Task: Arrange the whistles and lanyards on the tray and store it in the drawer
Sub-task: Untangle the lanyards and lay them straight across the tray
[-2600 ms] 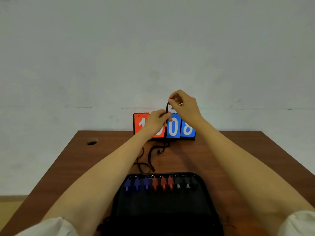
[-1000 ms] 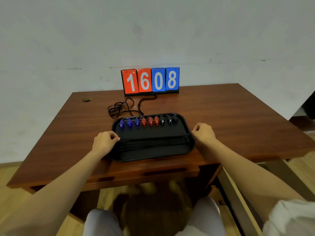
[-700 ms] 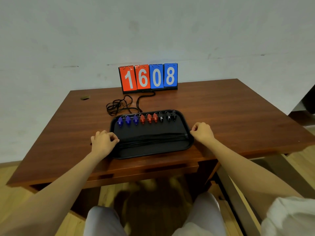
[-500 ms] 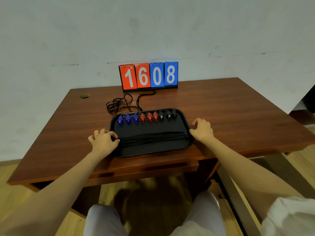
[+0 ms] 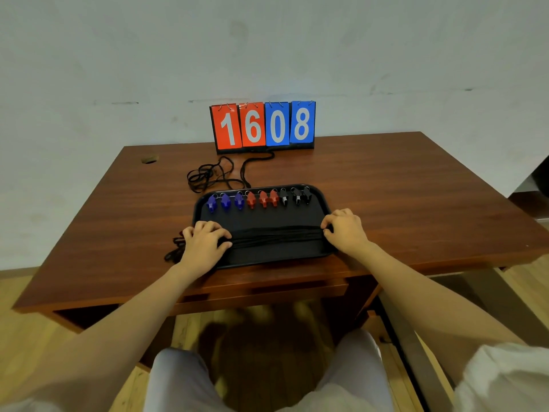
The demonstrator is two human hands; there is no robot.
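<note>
Change: Half a second back both hands lay on the bare wood just outside the tray's short ends; now the left hand (image 5: 208,242) has moved in over the tray's left end and the right hand (image 5: 344,230) over its right end, each pressing on an end of the bundle.
Grip: Left fingers are curled, thumb pinching the left end of the straight bundle of black cord lanyards (image 5: 276,235); right fingers are bent, tips on the bundle's right end. Whether either hand also has hold of the tray rim cannot be told.
Tray: The shallow black rectangular plastic tray (image 5: 322,203) sits near the table's front edge, in the same spot as a second ago.
Whistles: Nine small plastic whistles (image 5: 258,199), three blue, three red and three black, stand in a row along the tray's far side.
Stragglers: A loose tangle of black cord (image 5: 208,175) lies on the wood beyond the tray, and a few loops trail off past the left hand.
Meaning: Arranging looks unfinished; the cords outside likely need gathering before storage.
Surface: A reddish-brown wooden table (image 5: 401,185) with a drawer front (image 5: 267,292), shut, under the tray.
Room: A red-and-blue flip scoreboard reading 1608 (image 5: 263,126) stands against a pale plaster wall (image 5: 267,49); light wood flooring shows below.
</note>
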